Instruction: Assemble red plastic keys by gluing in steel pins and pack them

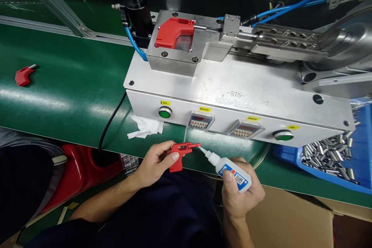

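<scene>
My left hand [155, 161] pinches a small red L-shaped plastic handle [180, 155] just in front of the metal fixture box. My right hand [242, 188] is wrapped round a white glue bottle [229, 168] with a blue and red label; its nozzle tip touches the right end of the red handle. A thin metal rod [185, 133] stands up behind the handle. Another red handle [174, 33] sits in the fixture's nest on top of the box.
The silver fixture box [232, 97] has two green buttons [165, 114] and two small displays on its front. It stands on a green conveyor belt [72, 85]. A finished red handle [23, 75] lies far left. A blue bin [359, 162] holds several metal sleeves. A crumpled tissue [145, 127] lies nearby.
</scene>
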Available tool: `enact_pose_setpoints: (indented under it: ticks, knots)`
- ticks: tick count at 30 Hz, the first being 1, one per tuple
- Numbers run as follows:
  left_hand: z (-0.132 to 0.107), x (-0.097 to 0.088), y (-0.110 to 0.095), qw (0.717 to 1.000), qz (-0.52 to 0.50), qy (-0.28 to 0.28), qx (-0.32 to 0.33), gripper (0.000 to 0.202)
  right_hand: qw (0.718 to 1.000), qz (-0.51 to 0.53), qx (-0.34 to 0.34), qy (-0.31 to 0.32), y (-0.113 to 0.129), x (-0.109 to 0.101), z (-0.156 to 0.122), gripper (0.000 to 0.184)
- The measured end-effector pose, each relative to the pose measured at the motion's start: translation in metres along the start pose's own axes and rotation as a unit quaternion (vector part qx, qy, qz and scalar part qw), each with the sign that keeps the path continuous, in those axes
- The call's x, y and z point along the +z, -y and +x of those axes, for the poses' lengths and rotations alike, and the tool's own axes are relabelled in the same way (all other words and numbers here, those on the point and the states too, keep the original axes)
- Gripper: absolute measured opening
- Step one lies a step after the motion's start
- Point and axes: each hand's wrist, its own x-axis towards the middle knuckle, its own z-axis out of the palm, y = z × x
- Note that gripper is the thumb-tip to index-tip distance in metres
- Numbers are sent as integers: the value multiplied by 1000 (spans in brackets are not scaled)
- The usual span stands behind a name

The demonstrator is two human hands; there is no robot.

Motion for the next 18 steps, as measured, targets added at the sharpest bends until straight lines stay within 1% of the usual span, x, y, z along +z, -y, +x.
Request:
enact_pose_setpoints:
  ticks: [4,5,7,8,10,12,13,15,16,18]
  knots:
    - [1,1,-1,1000,9,-7,-8,46,999,42,21,-1,-6,0,0,25]
    - [1,0,-1,1000,11,-8,-10,47,997,66,43,-4,-8,0,1,26]
    - [0,-1,0,1000,18,-15,-14,47,984,133,118,4,-13,-3,3,30]
    - [-2,-2,2,999,22,-24,-17,47,971,173,167,16,-14,-5,4,33]
    - [-6,-3,7,998,27,-40,-29,48,932,252,258,45,-15,-10,4,39]
    - [-10,-5,15,997,21,-61,-47,48,895,309,315,60,-14,-15,2,44]
    - [-12,-5,19,995,15,-75,-58,48,883,326,332,64,-14,-17,1,45]
    - [-12,-5,25,992,5,-98,-83,49,869,347,345,66,-14,-20,-1,45]
    - [-12,-4,26,990,3,-107,-94,50,862,363,347,66,-15,-20,-2,45]
    - [-12,-1,27,988,5,-112,-107,51,837,414,351,66,-16,-19,-3,47]
